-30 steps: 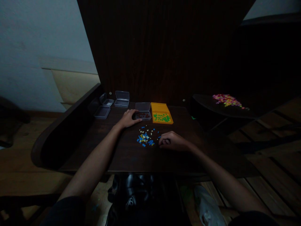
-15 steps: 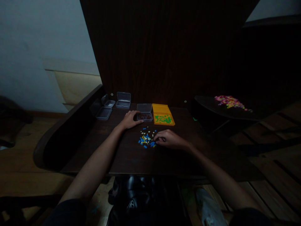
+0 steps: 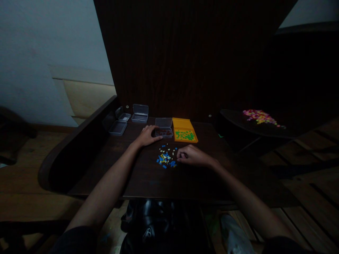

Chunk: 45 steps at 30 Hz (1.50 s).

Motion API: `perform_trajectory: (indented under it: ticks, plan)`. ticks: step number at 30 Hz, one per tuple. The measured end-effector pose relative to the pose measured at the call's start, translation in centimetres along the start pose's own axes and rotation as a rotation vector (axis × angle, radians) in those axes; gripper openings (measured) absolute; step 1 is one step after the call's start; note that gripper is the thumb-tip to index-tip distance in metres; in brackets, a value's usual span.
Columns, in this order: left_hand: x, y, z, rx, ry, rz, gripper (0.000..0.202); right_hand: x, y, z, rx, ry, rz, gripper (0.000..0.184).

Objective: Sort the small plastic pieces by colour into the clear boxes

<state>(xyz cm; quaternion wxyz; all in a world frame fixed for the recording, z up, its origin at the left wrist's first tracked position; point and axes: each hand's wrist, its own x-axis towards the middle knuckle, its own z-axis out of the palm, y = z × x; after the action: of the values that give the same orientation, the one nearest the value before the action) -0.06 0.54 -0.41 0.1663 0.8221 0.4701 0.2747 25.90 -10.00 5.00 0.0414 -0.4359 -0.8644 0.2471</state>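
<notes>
My left hand (image 3: 147,136) lies on the dark table with thumb and fingers apart, against the left side of a clear plastic box (image 3: 164,133) holding reddish-brown pieces, its lid up. At the right edge of a pile of small blue, yellow and white plastic bricks (image 3: 166,158), my right hand (image 3: 190,155) has its fingers curled together. Whatever its fingertips may hold is hidden. Beside the clear box stands an orange box (image 3: 185,123), lid raised, with green pieces (image 3: 185,135) spread inside.
More open clear boxes stand at the back left, including a larger one (image 3: 140,114) and a shallow one (image 3: 118,128). A raised wooden side (image 3: 71,148) bounds the table's left. Pink and yellow small pieces (image 3: 262,117) are heaped on a shelf at right.
My right hand has drawn slightly right, off the pile's edge, its fingers curled more tightly. My left hand stays beside the clear box. The whole view has shifted slightly.
</notes>
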Motion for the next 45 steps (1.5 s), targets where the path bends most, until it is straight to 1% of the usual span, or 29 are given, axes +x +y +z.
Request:
perform_trajectory:
  ticks: [3,6,9,12,15,17,20,22,25,29,35,38,42,45]
  plan:
    - [0.0,-0.1,0.0,0.006,0.000,0.004,0.059,0.6,0.0,-0.7,0.037,0.003,-0.023,0.003]
    - [0.0,0.0,0.0,0.011,-0.005,0.001,0.060,2.0,0.0,-2.1,0.086,0.071,-0.054,0.006]
    - [0.0,0.2,-0.1,0.008,-0.007,-0.009,0.059,4.3,0.2,-3.5,0.110,0.152,-0.079,0.008]
    - [-0.1,0.4,-0.2,0.003,-0.005,-0.008,0.057,7.1,0.8,-4.3,0.084,0.204,-0.069,0.006]
    - [-0.2,0.5,-0.3,0.001,-0.005,-0.011,0.057,9.7,1.7,-4.2,0.033,0.215,-0.033,0.006]
    - [-0.3,0.6,-0.3,-0.003,-0.005,-0.012,0.057,11.1,2.2,-4.0,-0.013,0.215,0.016,0.005]
    - [-0.3,0.7,-0.3,-0.010,-0.005,-0.011,0.057,12.5,2.8,-3.6,-0.075,0.211,0.087,0.006]
    - [-0.3,0.7,-0.3,-0.010,-0.005,-0.018,0.058,12.9,2.9,-3.4,-0.108,0.205,0.106,0.007]
    - [-0.2,0.7,-0.2,-0.007,0.000,-0.020,0.058,13.1,2.7,-3.2,-0.149,0.194,0.126,0.008]
    - [-0.2,0.6,-0.3,-0.021,-0.002,-0.016,0.057,12.5,2.7,-3.6,-0.163,0.199,0.132,0.011]
    - [-0.2,0.6,-0.4,-0.026,-0.008,-0.023,0.057,10.3,3.3,-4.8,-0.148,0.241,0.071,0.012]
    - [-0.1,0.4,-0.3,-0.022,-0.012,-0.028,0.057,8.9,3.4,-5.1,-0.125,0.240,0.057,0.014]
    - [0.0,0.2,-0.2,-0.013,-0.006,-0.026,0.058,7.6,3.3,-5.1,-0.126,0.211,0.026,0.016]
    - [0.0,0.1,-0.1,-0.007,-0.003,-0.019,0.057,7.4,3.3,-4.8,-0.139,0.201,0.009,0.016]
